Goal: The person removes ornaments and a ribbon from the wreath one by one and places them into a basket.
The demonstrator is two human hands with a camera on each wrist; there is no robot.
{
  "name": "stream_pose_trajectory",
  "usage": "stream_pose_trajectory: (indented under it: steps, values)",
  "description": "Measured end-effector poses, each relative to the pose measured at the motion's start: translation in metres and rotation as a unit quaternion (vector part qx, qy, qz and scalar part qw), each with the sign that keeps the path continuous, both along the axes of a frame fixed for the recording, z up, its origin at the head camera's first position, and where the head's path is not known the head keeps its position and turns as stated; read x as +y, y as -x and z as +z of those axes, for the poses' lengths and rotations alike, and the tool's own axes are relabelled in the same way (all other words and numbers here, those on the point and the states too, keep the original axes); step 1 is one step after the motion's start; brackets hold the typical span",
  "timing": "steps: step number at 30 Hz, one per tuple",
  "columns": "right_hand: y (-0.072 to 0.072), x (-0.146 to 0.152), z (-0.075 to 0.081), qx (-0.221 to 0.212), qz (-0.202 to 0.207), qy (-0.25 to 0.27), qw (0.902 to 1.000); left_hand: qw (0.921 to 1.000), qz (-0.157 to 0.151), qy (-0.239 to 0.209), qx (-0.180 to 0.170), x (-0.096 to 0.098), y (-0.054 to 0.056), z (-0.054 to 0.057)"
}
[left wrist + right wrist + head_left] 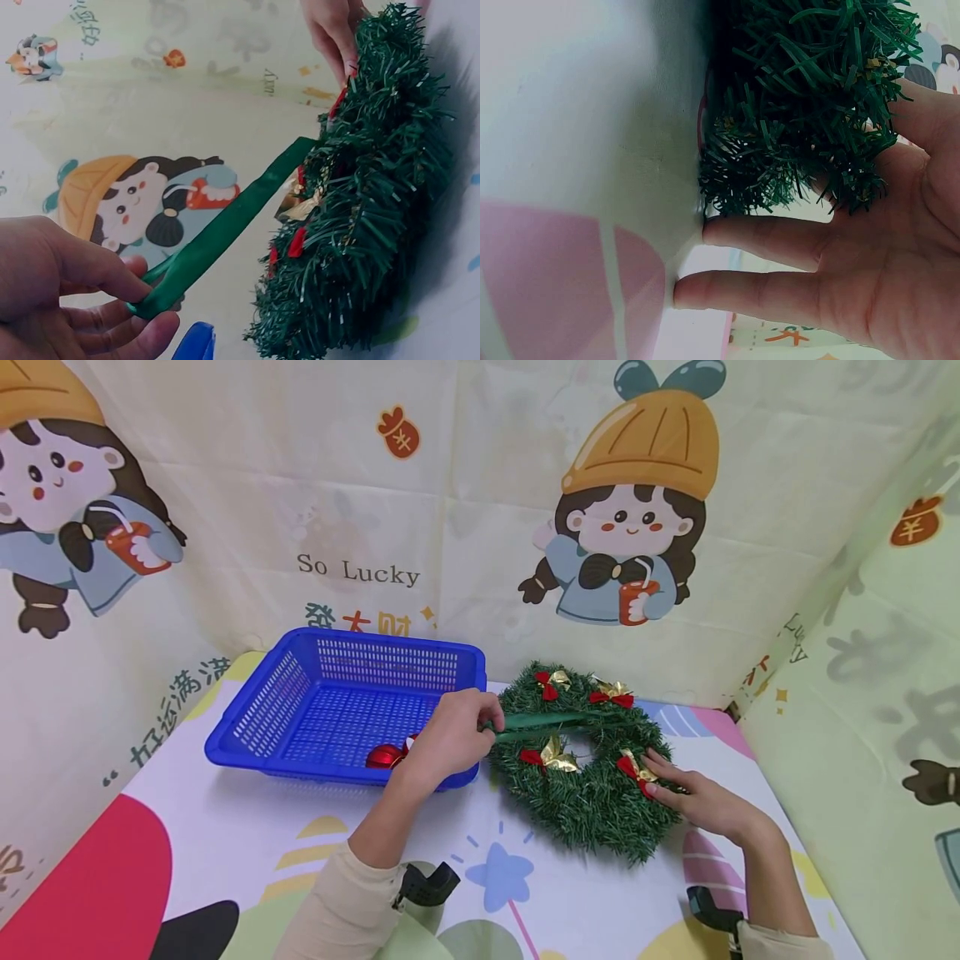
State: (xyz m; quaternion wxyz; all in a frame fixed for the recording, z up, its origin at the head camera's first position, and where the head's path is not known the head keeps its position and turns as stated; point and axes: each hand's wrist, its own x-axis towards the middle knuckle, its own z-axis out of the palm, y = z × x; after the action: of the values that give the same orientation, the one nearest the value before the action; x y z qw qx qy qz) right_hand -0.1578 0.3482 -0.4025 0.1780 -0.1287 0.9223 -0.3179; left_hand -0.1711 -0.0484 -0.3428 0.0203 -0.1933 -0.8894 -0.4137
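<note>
A green wreath (592, 810) with red and gold bows lies on the table. My left hand (455, 735) pinches the end of a green ribbon (543, 720) between thumb and fingers. In the left wrist view that ribbon (232, 217) stretches slantwise from the left hand (75, 292) to the wreath (360, 217). At the wreath's right side, my right hand (708, 802) rests against the branches near a red and gold bow (636, 770). Two straight fingers (757, 289) of it reach down to the tabletop in the right wrist view; others are partly hidden by the wreath.
Left of the wreath stands a blue plastic basket (345, 643), its right front corner behind my left forearm. Shiny red baubles (384, 756) lie inside it, partly hidden. Printed cloth walls (480, 510) close off the back and sides of the table (585, 914).
</note>
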Motion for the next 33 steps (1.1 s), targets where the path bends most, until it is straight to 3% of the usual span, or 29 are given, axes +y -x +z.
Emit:
stream_pose_trajectory:
  steps: [27,33]
  values:
    - [0.000,0.001,-0.001,-0.009,0.000,0.006,0.9999,0.9988,0.037,0.010,-0.031,-0.034,0.001,0.017]
    - [0.001,0.000,0.000,-0.007,-0.001,-0.001,1.0000,0.9976,0.044,-0.003,-0.053,-0.042,0.000,0.020]
